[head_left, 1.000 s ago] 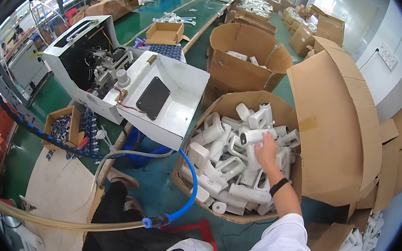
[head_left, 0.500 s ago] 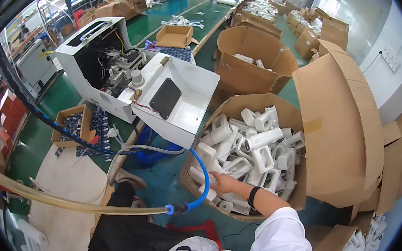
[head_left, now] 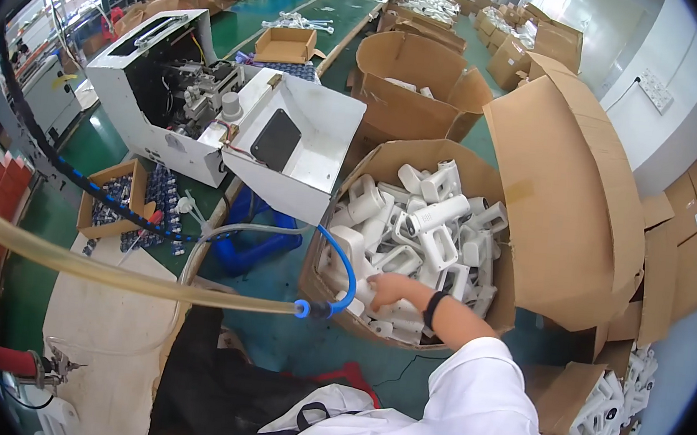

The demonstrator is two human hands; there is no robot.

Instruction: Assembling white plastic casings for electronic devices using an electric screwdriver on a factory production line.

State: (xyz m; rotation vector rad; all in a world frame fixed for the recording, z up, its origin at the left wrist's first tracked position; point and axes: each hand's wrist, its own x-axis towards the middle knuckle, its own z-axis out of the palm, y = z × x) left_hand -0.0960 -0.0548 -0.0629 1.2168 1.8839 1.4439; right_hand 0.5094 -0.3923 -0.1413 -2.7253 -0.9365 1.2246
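Note:
My right hand (head_left: 392, 290), with a black band on its wrist, reaches into a large cardboard box (head_left: 502, 295). Its fingers are bent down over a white plastic housing (head_left: 358, 292) at the near left of the heap; the fingertips are partly hidden. White plastic housings (head_left: 439, 247) with handle-like openings fill the box in a jumble. A blue hose (head_left: 350, 260) curves past the box's left side, close to my hand. My left hand is not in view.
A white machine (head_left: 158, 107) with an opened lid stands on the green bench to the left. A clear yellowish tube (head_left: 149, 286) crosses the near left. Below it lies a red-handled tool (head_left: 16, 360). A small carton of parts (head_left: 145, 190) and more cardboard boxes (head_left: 409, 114) stand around.
The view has shifted, so the box and machine appear higher and further left. My right hand stays in the box, fingers now pointing further down. The red-handled tool has come into view.

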